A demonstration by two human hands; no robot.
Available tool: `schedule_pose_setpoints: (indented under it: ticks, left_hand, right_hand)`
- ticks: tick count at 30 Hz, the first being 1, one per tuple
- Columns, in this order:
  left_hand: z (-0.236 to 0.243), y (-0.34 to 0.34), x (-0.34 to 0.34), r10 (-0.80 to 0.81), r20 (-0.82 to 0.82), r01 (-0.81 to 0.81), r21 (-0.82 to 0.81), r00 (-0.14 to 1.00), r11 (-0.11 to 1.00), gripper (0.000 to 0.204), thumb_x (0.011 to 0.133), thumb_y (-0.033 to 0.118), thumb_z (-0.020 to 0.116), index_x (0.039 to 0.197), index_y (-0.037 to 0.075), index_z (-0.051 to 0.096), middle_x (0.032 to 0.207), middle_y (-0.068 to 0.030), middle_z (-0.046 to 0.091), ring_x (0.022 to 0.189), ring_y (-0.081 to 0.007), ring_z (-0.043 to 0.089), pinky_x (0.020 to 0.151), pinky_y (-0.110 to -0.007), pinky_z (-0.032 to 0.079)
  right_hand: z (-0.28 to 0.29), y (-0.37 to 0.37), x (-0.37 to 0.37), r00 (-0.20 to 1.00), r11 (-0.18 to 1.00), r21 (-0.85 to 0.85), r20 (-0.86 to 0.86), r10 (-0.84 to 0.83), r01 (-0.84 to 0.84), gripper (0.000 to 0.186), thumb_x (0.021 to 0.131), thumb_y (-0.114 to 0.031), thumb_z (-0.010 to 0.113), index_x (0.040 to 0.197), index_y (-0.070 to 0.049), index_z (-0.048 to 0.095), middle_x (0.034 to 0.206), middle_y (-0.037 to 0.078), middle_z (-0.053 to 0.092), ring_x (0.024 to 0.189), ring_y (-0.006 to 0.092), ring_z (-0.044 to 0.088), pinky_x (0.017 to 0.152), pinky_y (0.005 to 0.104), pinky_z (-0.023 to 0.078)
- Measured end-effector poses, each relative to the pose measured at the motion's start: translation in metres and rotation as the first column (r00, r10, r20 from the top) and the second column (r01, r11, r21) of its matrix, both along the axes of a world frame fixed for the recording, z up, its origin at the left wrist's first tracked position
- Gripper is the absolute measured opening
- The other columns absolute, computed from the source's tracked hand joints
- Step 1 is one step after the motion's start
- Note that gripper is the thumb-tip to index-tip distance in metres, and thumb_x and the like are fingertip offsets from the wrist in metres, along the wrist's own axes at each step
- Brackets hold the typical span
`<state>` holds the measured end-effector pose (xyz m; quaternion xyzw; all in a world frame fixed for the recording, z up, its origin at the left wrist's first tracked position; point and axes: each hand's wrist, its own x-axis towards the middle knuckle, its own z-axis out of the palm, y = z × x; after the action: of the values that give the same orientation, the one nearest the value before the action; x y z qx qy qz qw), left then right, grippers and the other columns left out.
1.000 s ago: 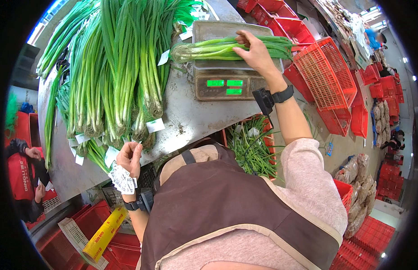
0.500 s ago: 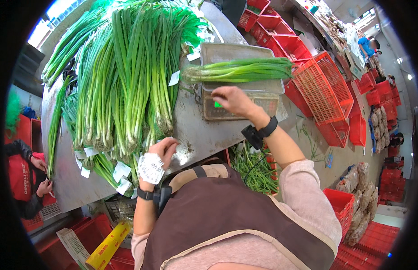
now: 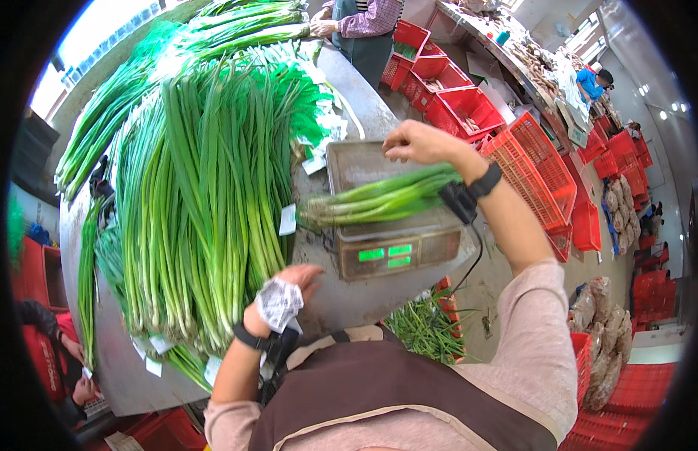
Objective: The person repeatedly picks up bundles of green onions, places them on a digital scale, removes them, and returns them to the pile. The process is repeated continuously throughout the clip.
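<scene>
A bunch of green onions (image 3: 364,204) lies across the metal tray (image 3: 356,161) of a weighing scale (image 3: 432,248), whose green display is lit. My right hand (image 3: 420,143) is over the tray's far right part, beyond the bunch, fingers loosely bent with nothing visible in them. That wrist's black strap and device overlap the leafy end. My left hand (image 3: 300,279) hovers by the table edge, fingers stretched out and slightly blurred. White paper labels (image 3: 279,304) sit around its wrist. Beside it spreads a large pile of green onions (image 3: 206,203), roots toward me.
Loose labels (image 3: 330,131) lie by green netting (image 3: 308,105) behind the scale. One co-worker (image 3: 364,30) stands at the far end; another's hands (image 3: 82,376) are at the left edge. Red crates (image 3: 533,169) stand at right, and a crate of green trimmings (image 3: 424,327) sits below the table.
My right hand has moved from the scale's display across the bunch to the tray's far side, uncovering the display. My left hand's fingers have straightened. The view has shifted, showing the far co-worker.
</scene>
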<state>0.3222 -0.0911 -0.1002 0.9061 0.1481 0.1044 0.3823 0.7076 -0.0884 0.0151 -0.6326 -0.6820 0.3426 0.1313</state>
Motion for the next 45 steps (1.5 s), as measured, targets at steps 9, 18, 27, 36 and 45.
schedule_pose_setpoints:
  ticks: [9, 18, 27, 36, 45]
  left_hand:
    - [0.059, 0.049, -0.003, 0.246, -0.142, -0.282, -0.375, 0.959, 0.883, 0.022, 0.084, 0.007, 0.061, 0.106, 0.003, 0.062, 0.1, -0.0143, 0.066, 0.091, -0.0295, 0.064, 0.081, -0.035, 0.05]
    - [0.054, 0.078, 0.007, 0.358, -0.187, -0.402, -0.338, 0.915, 0.851, 0.024, 0.079, 0.001, 0.059, 0.102, 0.001, 0.065, 0.098, -0.0134, 0.068, 0.095, -0.0276, 0.065, 0.085, -0.034, 0.049]
    - [0.074, 0.028, 0.012, 0.279, -0.071, -0.288, -0.289, 0.958, 0.913, 0.021, 0.082, 0.002, 0.059, 0.102, 0.003, 0.066, 0.097, -0.0122, 0.068, 0.094, -0.0266, 0.065, 0.083, -0.033, 0.049]
    - [0.071, -0.044, 0.041, 0.018, 0.059, -0.002, -0.261, 0.998, 0.965, 0.016, 0.087, 0.009, 0.059, 0.101, 0.002, 0.063, 0.095, -0.0135, 0.067, 0.09, -0.0294, 0.065, 0.077, -0.034, 0.051]
    - [0.001, -0.032, 0.21, 0.265, 0.019, -0.222, 0.608, 0.964, 0.762, 0.1, 0.065, 0.038, 0.079, 0.143, 0.005, 0.026, 0.142, -0.0155, 0.039, 0.133, -0.032, 0.035, 0.107, -0.056, 0.027]
  right_hand:
    - [-0.101, 0.198, 0.113, 0.875, 0.924, -0.378, 0.463, 0.139, 0.053, 0.048, 0.074, -0.001, 0.042, 0.115, -0.016, 0.064, 0.101, 0.011, 0.067, 0.081, 0.0211, 0.066, 0.062, 0.0342, 0.052]
    - [-0.2, 0.217, 0.136, 0.895, 0.999, 0.013, 0.444, -0.042, 0.04, 0.03, 0.078, -0.001, 0.054, 0.103, -0.012, 0.067, 0.101, 0.013, 0.067, 0.092, 0.0319, 0.063, 0.079, 0.0408, 0.049]
    - [-0.026, 0.057, 0.15, 0.956, 0.714, 0.636, -0.183, -0.231, 0.294, 0.02, 0.086, -0.004, 0.06, 0.106, -0.003, 0.063, 0.087, 0.003, 0.065, 0.077, 0.0103, 0.06, 0.069, 0.025, 0.049]
    - [0.118, -0.215, 0.118, 0.639, 0.37, 0.915, 0.187, -0.746, 0.164, 0.016, 0.095, -0.011, 0.054, 0.107, -0.007, 0.063, 0.094, 0.002, 0.066, 0.083, 0.0113, 0.062, 0.069, 0.0267, 0.051]
    - [0.175, -0.409, 0.024, 0.576, 0.408, 0.764, 0.058, -0.815, 0.5, 0.02, 0.098, -0.012, 0.044, 0.115, -0.003, 0.051, 0.08, 0.002, 0.054, 0.078, 0.0112, 0.057, 0.075, 0.0266, 0.048]
